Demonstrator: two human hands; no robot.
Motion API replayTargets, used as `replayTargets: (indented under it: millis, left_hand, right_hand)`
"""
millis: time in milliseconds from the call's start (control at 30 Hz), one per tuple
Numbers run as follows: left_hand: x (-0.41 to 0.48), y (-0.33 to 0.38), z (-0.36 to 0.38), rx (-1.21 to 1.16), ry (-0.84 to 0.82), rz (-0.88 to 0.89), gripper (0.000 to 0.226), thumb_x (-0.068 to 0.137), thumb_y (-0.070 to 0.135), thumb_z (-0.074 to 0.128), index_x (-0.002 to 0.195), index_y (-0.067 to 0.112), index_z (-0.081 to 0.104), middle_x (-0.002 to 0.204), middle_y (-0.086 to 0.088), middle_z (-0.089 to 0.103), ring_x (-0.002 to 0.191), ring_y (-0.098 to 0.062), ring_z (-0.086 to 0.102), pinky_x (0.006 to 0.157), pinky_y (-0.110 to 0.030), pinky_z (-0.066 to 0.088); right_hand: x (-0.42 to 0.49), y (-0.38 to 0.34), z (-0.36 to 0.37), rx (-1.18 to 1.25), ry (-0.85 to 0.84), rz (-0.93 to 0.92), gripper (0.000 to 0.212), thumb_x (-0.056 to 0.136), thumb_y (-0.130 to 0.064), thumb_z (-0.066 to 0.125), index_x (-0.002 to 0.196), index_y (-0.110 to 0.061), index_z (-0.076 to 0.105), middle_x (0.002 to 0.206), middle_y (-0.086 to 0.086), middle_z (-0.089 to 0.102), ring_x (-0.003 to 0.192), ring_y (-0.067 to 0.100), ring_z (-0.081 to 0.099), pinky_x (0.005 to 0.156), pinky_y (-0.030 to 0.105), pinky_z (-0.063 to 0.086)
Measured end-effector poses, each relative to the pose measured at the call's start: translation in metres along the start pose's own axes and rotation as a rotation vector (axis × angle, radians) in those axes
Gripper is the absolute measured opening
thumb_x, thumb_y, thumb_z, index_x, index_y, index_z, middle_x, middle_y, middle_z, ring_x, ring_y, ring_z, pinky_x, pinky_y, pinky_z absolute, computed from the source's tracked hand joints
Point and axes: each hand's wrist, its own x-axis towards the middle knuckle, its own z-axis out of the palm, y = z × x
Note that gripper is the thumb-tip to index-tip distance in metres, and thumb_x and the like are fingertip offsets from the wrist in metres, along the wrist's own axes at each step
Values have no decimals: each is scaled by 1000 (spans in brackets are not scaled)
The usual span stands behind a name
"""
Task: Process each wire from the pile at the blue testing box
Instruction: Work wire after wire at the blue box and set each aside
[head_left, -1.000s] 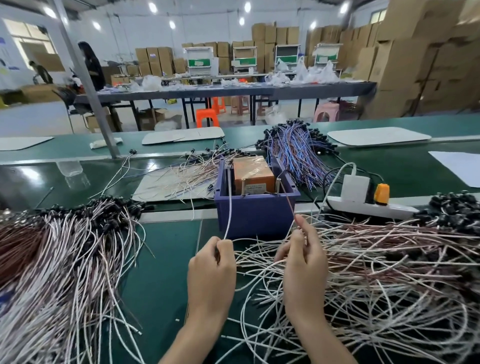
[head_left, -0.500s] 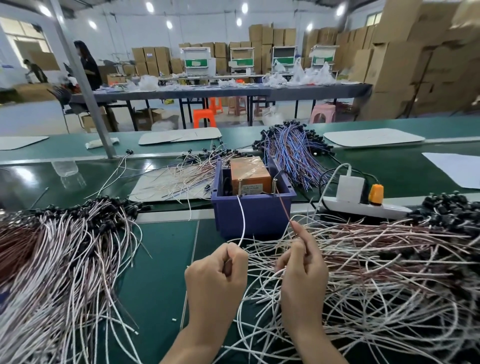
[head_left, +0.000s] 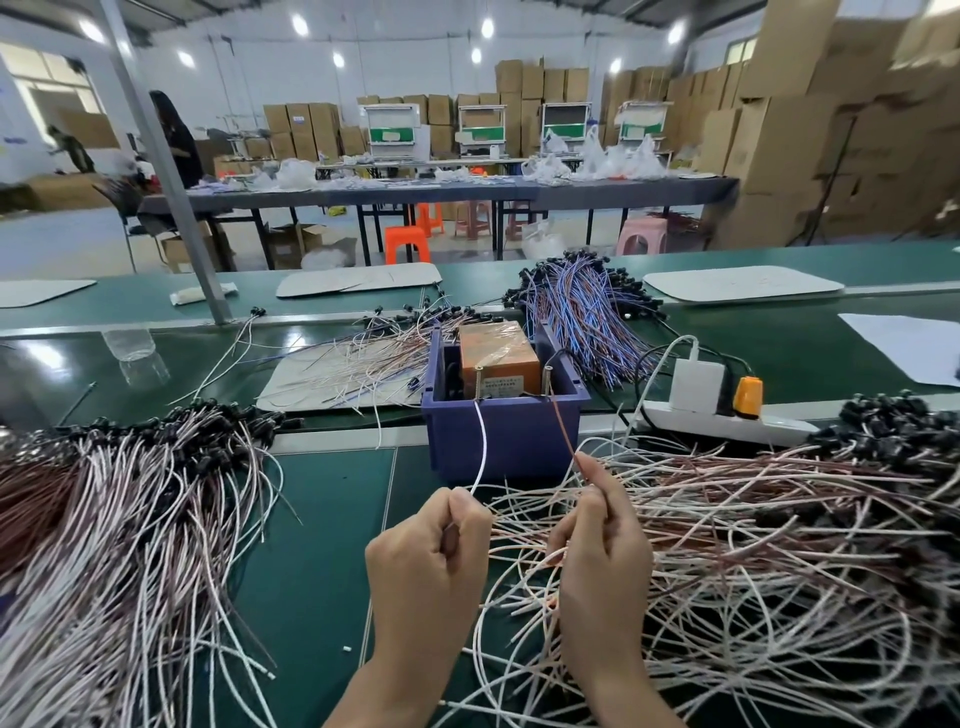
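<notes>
Two wire ends are held up to the blue testing box (head_left: 504, 441), which sits on the green desk (head_left: 322, 545) at 12 o'clock from the hands. The white wire (head_left: 483, 441) runs almost straight up the box's front wall, long axis toward 12 o'clock. Its tip is at the foot of the left of two metal posts (head_left: 478, 382) on the box's near edge. The brown wire (head_left: 563, 426) leans toward 11 o'clock, its tip at the foot of the right post (head_left: 548, 379). Whether either tip actually touches metal is too fine to tell.

The left hand (head_left: 426, 561) is closed into a loose fist, its fingers (head_left: 462, 506) curled in, thumb and forefinger pinching the white wire. The right hand (head_left: 602, 551) pinches the brown wire between thumb and raised forefinger, its other fingers (head_left: 558, 535) folded toward the palm.

Inside the box lies one orange unit (head_left: 498, 353) wrapped in clear film.

The unsorted pile (head_left: 779, 545) of white and brown wires sprawls from 1 to 5 o'clock, under the right wrist. A second, combed heap (head_left: 104, 519) lies at 9 o'clock, its black ends pointing away from the person. A blue and purple bundle (head_left: 582, 317) fans out behind the box at 1 o'clock, and a thin scatter of wires (head_left: 363, 364) lies at 11 o'clock. One white power strip (head_left: 727, 421) with an orange switch sits at 2 o'clock.
</notes>
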Motion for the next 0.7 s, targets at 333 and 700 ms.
replayTargets:
  millis: [333, 700]
  left_hand:
    - [0, 0, -1, -5, 21, 25, 44, 98, 33, 44, 60, 34, 22, 51, 3, 21, 44, -18, 22, 39, -36, 25]
    - [2, -3, 0, 34, 25, 74, 44, 102, 35, 42, 64, 35, 20, 51, 9, 17, 45, -8, 17, 39, -37, 23]
  right_hand:
    - [-1, -1, 0, 11, -6, 24, 30, 106, -27, 42, 124, -42, 60, 58, 2, 58, 46, 7, 46, 44, 20, 40]
    - [-1, -2, 0, 15, -25, 4, 30, 106, -26, 43, 129, -35, 60, 59, 4, 58, 45, 3, 43, 47, 15, 38]
